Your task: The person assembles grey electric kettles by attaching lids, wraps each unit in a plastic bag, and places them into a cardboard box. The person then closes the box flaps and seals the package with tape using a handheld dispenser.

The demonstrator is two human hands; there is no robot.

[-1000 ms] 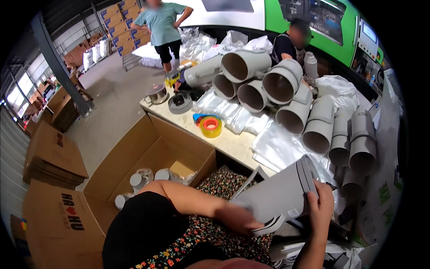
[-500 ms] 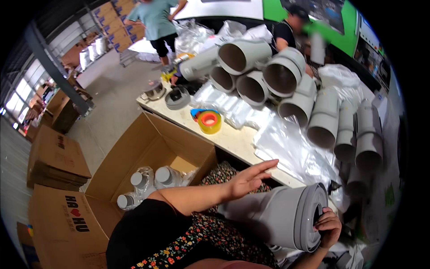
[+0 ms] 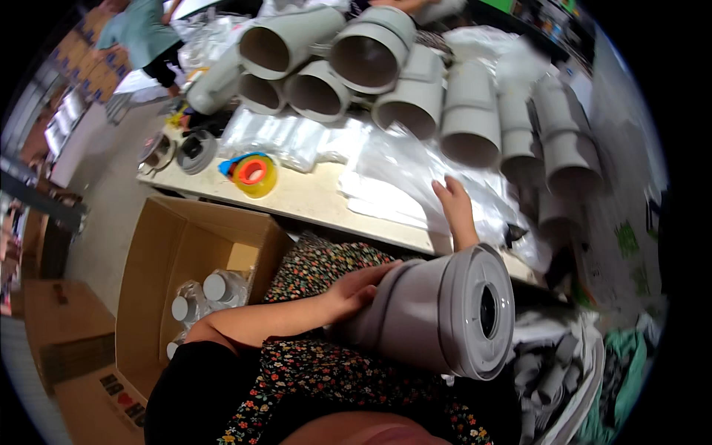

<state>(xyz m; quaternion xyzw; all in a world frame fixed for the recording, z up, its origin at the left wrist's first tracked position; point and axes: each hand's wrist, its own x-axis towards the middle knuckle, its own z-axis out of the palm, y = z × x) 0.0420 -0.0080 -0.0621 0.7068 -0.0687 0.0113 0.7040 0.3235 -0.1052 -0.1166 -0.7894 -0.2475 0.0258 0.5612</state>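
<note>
Grey container [image 3: 411,319] lies tilted over floral apron [image 3: 311,363], at 5 o'clock from view's centre, lid [image 3: 486,356] facing 3 o'clock. Left hand [image 3: 353,294] rests along container's 10 o'clock side; cannot tell if it grips. Right hand [image 3: 455,206] empty, fingers parted, at 12 o'clock, over clear plastic bags [image 3: 386,174]. Yellow tape roll [image 3: 261,185] at 10 o'clock; carton [image 3: 148,274] at 9 o'clock.

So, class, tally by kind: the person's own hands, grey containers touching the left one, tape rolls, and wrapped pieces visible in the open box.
Left hand and right hand: 2
Grey container: 1
Tape roll: 1
Wrapped pieces: 3
Total: 7
</note>
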